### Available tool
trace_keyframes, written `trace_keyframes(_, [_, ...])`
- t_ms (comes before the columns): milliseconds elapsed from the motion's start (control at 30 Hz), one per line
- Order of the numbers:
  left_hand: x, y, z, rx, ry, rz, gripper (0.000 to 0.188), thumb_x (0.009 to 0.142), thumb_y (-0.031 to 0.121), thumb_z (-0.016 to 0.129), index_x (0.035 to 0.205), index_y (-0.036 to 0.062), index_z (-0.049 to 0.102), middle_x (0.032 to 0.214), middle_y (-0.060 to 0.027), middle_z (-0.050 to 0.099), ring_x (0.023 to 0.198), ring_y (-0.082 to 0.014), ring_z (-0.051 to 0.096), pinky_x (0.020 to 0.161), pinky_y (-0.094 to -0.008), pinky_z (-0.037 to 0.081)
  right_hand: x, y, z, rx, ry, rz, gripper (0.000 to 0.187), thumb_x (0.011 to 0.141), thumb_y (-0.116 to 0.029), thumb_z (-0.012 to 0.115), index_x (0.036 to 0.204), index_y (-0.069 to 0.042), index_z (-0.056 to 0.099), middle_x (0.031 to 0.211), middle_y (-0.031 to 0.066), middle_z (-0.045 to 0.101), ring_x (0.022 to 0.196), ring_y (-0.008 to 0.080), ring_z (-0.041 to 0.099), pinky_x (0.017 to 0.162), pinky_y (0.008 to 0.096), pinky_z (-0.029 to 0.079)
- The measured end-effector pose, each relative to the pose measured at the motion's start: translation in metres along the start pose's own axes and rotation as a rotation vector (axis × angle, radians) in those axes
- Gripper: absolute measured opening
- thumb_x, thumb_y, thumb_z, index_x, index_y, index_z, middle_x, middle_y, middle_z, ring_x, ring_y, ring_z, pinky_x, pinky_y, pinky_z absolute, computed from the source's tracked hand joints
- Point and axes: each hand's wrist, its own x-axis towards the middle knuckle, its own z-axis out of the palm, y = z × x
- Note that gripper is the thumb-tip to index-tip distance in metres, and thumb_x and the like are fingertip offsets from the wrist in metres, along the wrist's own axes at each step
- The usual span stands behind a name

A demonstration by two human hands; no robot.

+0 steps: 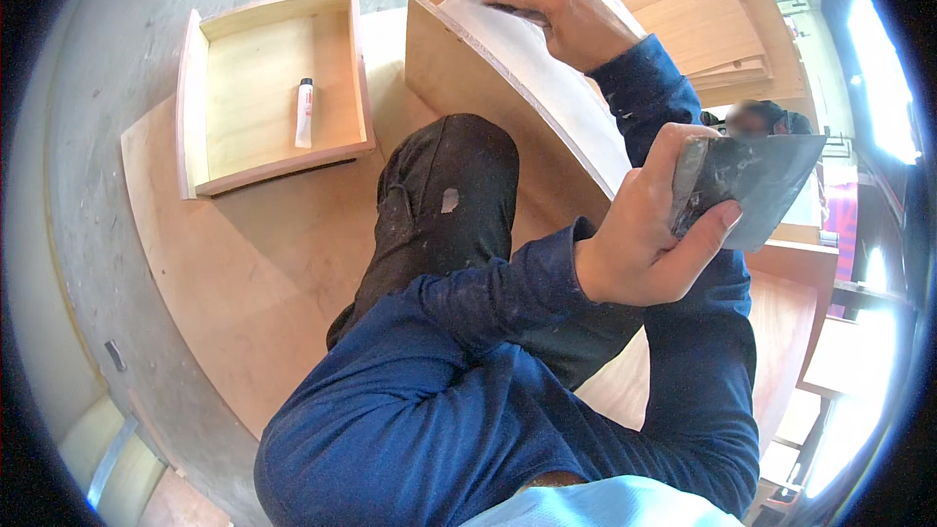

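Note:
My left hand is raised at the right, closed round a flat dark grey plate with pale putty-like smears, thumb across its face. Farther off, my right hand is closed on a small dark scraper, mostly hidden under the fingers. It rests at the far end of a wooden piece with a white inner face, which stands tilted beside my knee. The scraper appears to touch the white face near its edge; the exact contact is hidden.
An open wooden drawer box with a white tube in it stands left on a wooden board. Stacked wooden panels lie at the far right. My dark trouser knee is between the drawer and my arms. A person is in the background.

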Motion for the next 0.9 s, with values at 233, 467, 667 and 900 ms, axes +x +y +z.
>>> trace_keyframes(233, [-0.002, -0.004, 0.002, -0.077, -0.004, 0.012, 0.042, 0.089, 0.005, 0.058, 0.124, -0.0018, 0.036, 0.085, -0.0172, 0.061, 0.074, -0.0235, 0.065, 0.068, -0.0322, 0.049, 0.006, -0.013, 0.009, -0.044, 0.098, 0.104, 0.046, 0.083, 0.009, 0.057, 0.118, -0.018, 0.069, 0.124, 0.0059, 0.064, 0.114, 0.0281, 0.060, 0.101, 0.0409, 0.048])
trace_keyframes(467, [-0.001, -0.004, -0.001, -0.025, 0.021, 0.008, 0.044, 0.088, 0.003, 0.059, 0.125, -0.0015, 0.036, 0.086, -0.0173, 0.061, 0.076, -0.0246, 0.066, 0.069, -0.0329, 0.049, 0.006, -0.024, 0.001, -0.045, 0.001, 0.133, 0.045, 0.080, 0.008, 0.057, 0.116, -0.015, 0.069, 0.122, 0.0073, 0.065, 0.112, 0.0301, 0.061, 0.098, 0.0398, 0.048])
trace_keyframes(667, [-0.002, -0.003, -0.003, 0.008, -0.007, 0.016, 0.042, 0.088, 0.003, 0.059, 0.124, -0.0014, 0.037, 0.086, -0.0166, 0.062, 0.074, -0.0239, 0.066, 0.068, -0.0326, 0.049, 0.012, -0.004, -0.005, 0.095, 0.058, 0.076, 0.042, 0.078, 0.007, 0.054, 0.114, -0.010, 0.069, 0.120, 0.0136, 0.065, 0.108, 0.0341, 0.062, 0.095, 0.0403, 0.050])
trace_keyframes(900, [-0.003, -0.003, -0.003, -0.058, 0.024, 0.014, 0.042, 0.088, 0.003, 0.059, 0.124, -0.0008, 0.037, 0.085, -0.0156, 0.061, 0.074, -0.0227, 0.065, 0.067, -0.0318, 0.049, 0.015, -0.036, -0.002, -0.008, -0.012, 0.223, 0.046, 0.077, 0.007, 0.053, 0.115, -0.013, 0.070, 0.121, 0.0111, 0.066, 0.110, 0.0327, 0.061, 0.096, 0.0403, 0.049])
